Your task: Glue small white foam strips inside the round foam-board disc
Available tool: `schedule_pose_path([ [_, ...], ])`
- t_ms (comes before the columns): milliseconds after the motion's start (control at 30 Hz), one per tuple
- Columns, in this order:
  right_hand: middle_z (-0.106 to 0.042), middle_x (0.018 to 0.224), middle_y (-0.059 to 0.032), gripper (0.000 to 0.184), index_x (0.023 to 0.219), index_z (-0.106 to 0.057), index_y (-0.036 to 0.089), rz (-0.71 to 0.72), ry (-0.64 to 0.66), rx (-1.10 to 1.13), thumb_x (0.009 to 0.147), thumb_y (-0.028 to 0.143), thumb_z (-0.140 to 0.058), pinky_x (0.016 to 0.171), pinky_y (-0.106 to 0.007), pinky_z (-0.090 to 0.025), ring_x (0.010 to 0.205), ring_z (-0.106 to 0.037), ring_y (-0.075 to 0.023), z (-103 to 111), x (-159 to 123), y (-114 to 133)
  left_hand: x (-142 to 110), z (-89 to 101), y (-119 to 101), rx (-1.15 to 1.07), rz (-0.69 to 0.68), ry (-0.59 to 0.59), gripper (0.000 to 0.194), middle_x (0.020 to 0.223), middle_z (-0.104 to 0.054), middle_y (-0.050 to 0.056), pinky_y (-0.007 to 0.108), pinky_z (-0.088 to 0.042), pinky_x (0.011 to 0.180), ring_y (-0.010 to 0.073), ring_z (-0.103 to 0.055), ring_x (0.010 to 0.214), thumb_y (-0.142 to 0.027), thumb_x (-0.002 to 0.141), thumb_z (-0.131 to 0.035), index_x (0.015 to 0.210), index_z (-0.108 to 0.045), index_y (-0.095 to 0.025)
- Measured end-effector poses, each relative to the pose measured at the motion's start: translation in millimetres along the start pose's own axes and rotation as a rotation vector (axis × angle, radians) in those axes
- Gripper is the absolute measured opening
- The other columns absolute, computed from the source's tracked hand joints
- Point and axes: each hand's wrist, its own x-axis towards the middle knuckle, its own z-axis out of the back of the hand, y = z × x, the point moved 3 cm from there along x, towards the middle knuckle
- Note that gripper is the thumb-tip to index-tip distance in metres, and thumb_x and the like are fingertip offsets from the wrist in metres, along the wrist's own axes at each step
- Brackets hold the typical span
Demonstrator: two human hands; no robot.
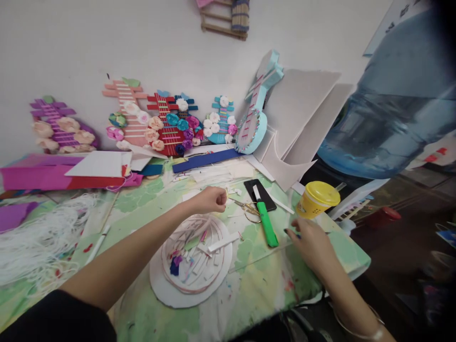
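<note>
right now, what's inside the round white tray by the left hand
White strips, a green scrap, a dark blue scrap and more lie in the round white tray. Whatever lies beneath those scraps is covered.

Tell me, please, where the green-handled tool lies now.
In the head view, the green-handled tool lies right of centre, between the scissors and the right hand.

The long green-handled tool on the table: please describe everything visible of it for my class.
The long green-handled tool has a straight, slim handle that looks plastic and a pale, flat, narrow tip. It lies slantwise on the green-patterned tablecloth, its tip over a flat black rectangular device. Gold-handled metal scissors lie beside it; whether they touch is unclear.
</note>
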Motion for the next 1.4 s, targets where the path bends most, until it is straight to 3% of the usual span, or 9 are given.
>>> schedule_pose_path([
  [167,-0.058,0.093,-0.0179,0.035,0.101,-0.052,0.009,-0.083,-0.127,-0.178,0.08,0.037,-0.053,0.078,-0.04,-0.04,0.09,-0.054,-0.0328,-17.4,-49.4,-50.7,-43.0,11.6,5.8,-0.189,0.149,-0.069,0.013,0.061,-0.062,-0.001,0.022,-0.041,0.053,0.0128,-0.056,0.058,-0.024,0.062,-0.061,0.071,-0.056,-0.016],
  [267,-0.058,0.091,-0.0183,0.038,0.1,-0.051,0.008,-0.149,-0.14,-0.091,0.08,0.04,-0.051,0.074,-0.038,-0.044,0.09,-0.056,-0.0315,-28.9,-63.3,-59.5,-69.1,11.2,11.6,-0.309,0.275,-0.106,0.027,0.064,-0.067,0.0,0.024,-0.044,0.057,0.0154,-0.061,0.061,-0.024,0.061,-0.064,0.086,-0.058,-0.017],
  [367,-0.056,0.094,-0.0182,0.04,0.1,-0.052,0.01,-0.279,-0.143,-0.018,0.079,0.044,-0.05,0.068,-0.035,-0.046,0.093,-0.056,-0.0308,-31.4,-64.2,-59.4,-88.9,4.0,15.8,-0.248,0.372,-0.096,0.022,0.068,-0.069,0.003,0.025,-0.046,0.058,0.0177,-0.063,0.064,-0.024,0.062,-0.062,0.083,-0.063,-0.016],
  [467,-0.057,0.093,-0.0183,0.045,0.099,-0.055,0.011,-0.388,-0.112,-0.042,0.076,0.05,-0.051,0.066,-0.037,-0.046,0.093,-0.056,-0.0324,-31.0,-58.4,-60.6,-99.1,-5.6,15.5,-0.139,0.402,-0.096,0.016,0.072,-0.07,0.005,0.026,-0.047,0.061,0.0187,-0.064,0.068,-0.023,0.064,-0.058,0.075,-0.067,-0.016],
  [600,-0.06,0.079,-0.0137,0.036,0.083,-0.059,0.015,-0.33,0.002,-0.046,0.076,0.048,-0.048,0.064,-0.038,-0.046,0.077,-0.059,-0.0292,-34.4,-54.6,-65.8,-103.0,-15.9,11.6,-0.029,0.39,-0.108,0.015,0.07,-0.069,0.004,0.025,-0.045,0.059,0.0177,-0.063,0.066,-0.021,0.064,-0.056,0.072,-0.068,-0.016],
  [800,-0.062,0.082,-0.0151,0.047,0.087,-0.06,0.012,-0.354,-0.172,-0.002,0.073,0.055,-0.048,0.066,-0.04,-0.047,0.081,-0.06,-0.0322,-14.9,-69.7,-72.2,-110.5,-22.6,16.6,-0.099,0.369,-0.162,0.016,0.068,-0.067,0.003,0.023,-0.045,0.057,0.0155,-0.061,0.063,-0.019,0.063,-0.055,0.074,-0.067,-0.017],
  [1067,-0.06,0.106,-0.014,0.057,0.111,-0.054,0.015,-0.444,-0.363,0.337,0.071,0.055,-0.053,0.064,-0.041,-0.048,0.079,-0.063,-0.0312,6.3,-83.0,-56.9,-121.4,-22.4,18.0,-0.13,0.393,-0.274,0.014,0.068,-0.066,0.002,0.023,-0.045,0.058,0.0148,-0.061,0.063,-0.017,0.064,-0.054,0.072,-0.065,-0.017],
  [1200,-0.063,0.092,-0.0075,0.051,0.106,-0.057,0.021,-0.476,-0.467,0.619,0.064,0.049,-0.064,0.058,-0.034,-0.048,0.075,-0.063,-0.0269,9.9,-85.2,-39.0,-121.5,-19.8,20.1,-0.058,0.415,-0.252,0.014,0.063,-0.065,0.001,0.023,-0.043,0.055,0.0147,-0.059,0.058,-0.016,0.062,-0.053,0.071,-0.064,-0.017],
  [1400,-0.06,0.08,-0.0008,0.041,0.093,-0.055,0.022,-0.204,-0.37,0.947,0.056,0.028,-0.073,0.052,-0.025,-0.045,0.062,-0.061,-0.0169,14.9,-41.6,1.5,-123.1,-16.1,24.0,-0.073,0.402,-0.301,0.017,0.064,-0.064,0.001,0.023,-0.042,0.056,0.015,-0.058,0.06,-0.016,0.06,-0.053,0.073,-0.063,-0.016],
])
